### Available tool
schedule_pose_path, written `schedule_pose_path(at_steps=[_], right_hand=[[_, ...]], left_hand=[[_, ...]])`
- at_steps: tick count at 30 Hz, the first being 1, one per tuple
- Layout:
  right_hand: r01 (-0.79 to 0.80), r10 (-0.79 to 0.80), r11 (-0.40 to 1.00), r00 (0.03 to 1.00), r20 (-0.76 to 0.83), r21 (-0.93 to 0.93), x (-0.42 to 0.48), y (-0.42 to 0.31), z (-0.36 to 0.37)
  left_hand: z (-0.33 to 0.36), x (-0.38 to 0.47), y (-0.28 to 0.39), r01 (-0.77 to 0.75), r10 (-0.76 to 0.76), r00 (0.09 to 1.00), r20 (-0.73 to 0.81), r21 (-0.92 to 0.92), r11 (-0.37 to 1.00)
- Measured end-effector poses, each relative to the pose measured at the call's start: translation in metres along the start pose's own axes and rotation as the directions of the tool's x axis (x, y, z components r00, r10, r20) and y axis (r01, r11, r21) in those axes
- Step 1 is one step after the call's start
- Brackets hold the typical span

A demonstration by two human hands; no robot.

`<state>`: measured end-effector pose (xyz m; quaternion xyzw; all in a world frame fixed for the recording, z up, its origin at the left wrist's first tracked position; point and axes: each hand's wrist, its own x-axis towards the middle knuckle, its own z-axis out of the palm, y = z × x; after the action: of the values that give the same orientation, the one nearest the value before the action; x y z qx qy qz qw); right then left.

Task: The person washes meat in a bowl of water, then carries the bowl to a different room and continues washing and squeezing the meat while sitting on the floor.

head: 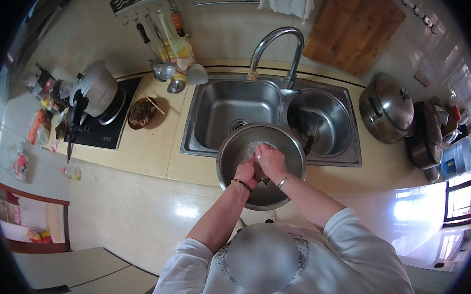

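Observation:
A wide stainless steel bowl straddles the front edge of the double sink and the counter. Inside it, my left hand and my right hand come together with fingers bent around a small dark brown item, mostly hidden by the hands; I cannot tell what it is. Something whitish lies in the bowl just beyond my fingertips. To the right, a dark-handled utensil rests in the round basin. The rectangular basin lies beyond the bowl on the left.
A chrome faucet arches behind the sink. Left on the counter are a brown bowl with chopsticks and a pressure cooker on the black cooktop. A lidded steel pot stands right; a wooden cutting board leans behind.

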<state>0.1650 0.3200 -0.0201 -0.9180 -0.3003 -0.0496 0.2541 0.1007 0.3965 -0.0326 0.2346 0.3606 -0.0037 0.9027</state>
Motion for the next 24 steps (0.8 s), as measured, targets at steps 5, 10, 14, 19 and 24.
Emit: schedule_pose_path(at_steps=[5, 10, 14, 19, 24], right_hand=[[-0.194, 0.157, 0.961, 0.97, 0.186, 0.197, 0.016, 0.033, 0.006], [-0.254, 0.115, 0.8, 0.954, 0.277, 0.544, -0.015, -0.002, -0.016], [-0.031, -0.024, 0.947, 0.986, 0.164, 0.321, -0.038, -0.047, -0.026], [0.017, -0.017, 1.0, 0.999, 0.031, -0.01, 0.006, 0.011, -0.01], [-0.225, 0.206, 0.974, 0.916, 0.344, 0.016, 0.016, 0.028, -0.023]], left_hand=[[-0.022, 0.01, 0.002, -0.031, 0.023, 0.977, 0.211, 0.035, 0.999], [-0.038, 0.031, 0.007, 0.133, -0.124, 0.991, 0.058, -0.197, 0.971], [-0.06, 0.041, 0.005, 0.18, 0.051, 0.824, 0.564, -0.347, 0.921], [-0.012, 0.012, 0.002, 0.014, -0.008, 0.997, 0.073, -0.072, 0.997], [-0.013, -0.008, 0.014, -0.097, 0.121, 0.979, -0.167, 0.144, 0.985]])
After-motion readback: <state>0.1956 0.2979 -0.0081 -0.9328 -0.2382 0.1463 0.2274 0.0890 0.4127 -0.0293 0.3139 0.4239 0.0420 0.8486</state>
